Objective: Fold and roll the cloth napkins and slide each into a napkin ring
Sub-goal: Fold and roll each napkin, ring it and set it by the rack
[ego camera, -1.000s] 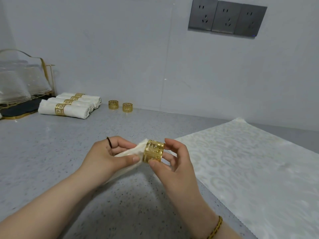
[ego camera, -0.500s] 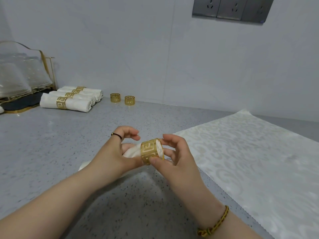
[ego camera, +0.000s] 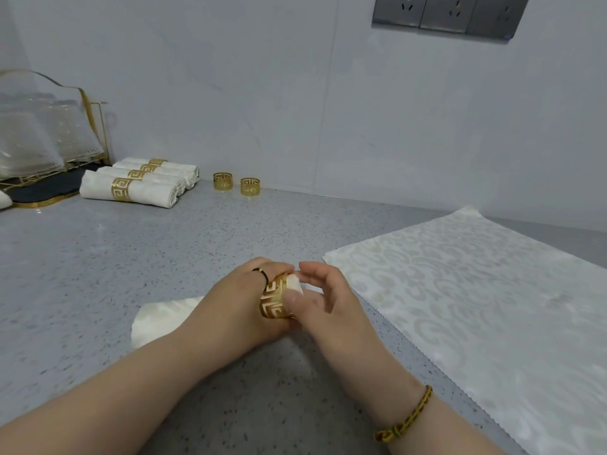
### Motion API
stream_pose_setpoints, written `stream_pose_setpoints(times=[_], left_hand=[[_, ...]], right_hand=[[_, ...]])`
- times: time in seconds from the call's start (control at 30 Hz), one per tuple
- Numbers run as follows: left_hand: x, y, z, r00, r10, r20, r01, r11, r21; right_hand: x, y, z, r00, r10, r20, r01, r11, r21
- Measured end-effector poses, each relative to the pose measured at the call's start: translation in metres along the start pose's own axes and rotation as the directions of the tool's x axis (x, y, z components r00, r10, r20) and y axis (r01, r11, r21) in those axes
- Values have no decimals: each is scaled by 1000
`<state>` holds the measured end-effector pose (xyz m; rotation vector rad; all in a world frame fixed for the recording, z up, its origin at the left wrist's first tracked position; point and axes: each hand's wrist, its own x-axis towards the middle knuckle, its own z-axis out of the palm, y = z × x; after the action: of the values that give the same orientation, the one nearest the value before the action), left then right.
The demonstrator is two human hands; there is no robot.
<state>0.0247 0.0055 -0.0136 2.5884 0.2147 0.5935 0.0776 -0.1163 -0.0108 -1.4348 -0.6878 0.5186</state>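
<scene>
My left hand (ego camera: 236, 307) grips a rolled white napkin (ego camera: 161, 320), whose free end sticks out to the left above the grey counter. A gold patterned napkin ring (ego camera: 274, 302) sits over the roll's right end, and a bit of cloth pokes out past it. My right hand (ego camera: 320, 298) pinches that ring with thumb in front and fingers behind. Both hands hover low over the counter, near its front middle.
Several ringed napkin rolls (ego camera: 138, 185) lie at the back left beside a gold wire rack (ego camera: 49, 152). Two loose gold rings (ego camera: 223, 181) (ego camera: 250, 186) stand by the wall. A flat patterned napkin (ego camera: 476, 290) is spread out on the right.
The ring has slid further onto the roll's end, with cloth now showing through it. Both hands dropped lower toward the counter, and the roll's left end is now visible.
</scene>
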Motion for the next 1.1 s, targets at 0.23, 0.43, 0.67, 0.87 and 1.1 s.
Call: stream_pose_setpoints(times=[0.23, 0.43, 0.67, 0.87, 1.1], left_hand=[[-3, 5, -3, 990, 119, 69, -133, 957, 256], [-3, 4, -2, 995, 102, 18, -102, 943, 317], [-5, 6, -6, 992, 120, 37, -126, 924, 361], [-3, 0, -10, 995, 59, 77, -83, 933, 351], [-1, -14, -16, 995, -61, 80, 27, 929, 368]], right_hand=[[7, 6, -9, 991, 29, -133, -63, 964, -260], [6, 7, -7, 994, 24, -109, -52, 962, -267], [8, 6, -12, 991, 73, -110, -98, 967, -235], [12, 10, -8, 977, 136, -163, -145, 988, -46], [17, 4, -24, 946, 146, -288, -117, 986, 116]])
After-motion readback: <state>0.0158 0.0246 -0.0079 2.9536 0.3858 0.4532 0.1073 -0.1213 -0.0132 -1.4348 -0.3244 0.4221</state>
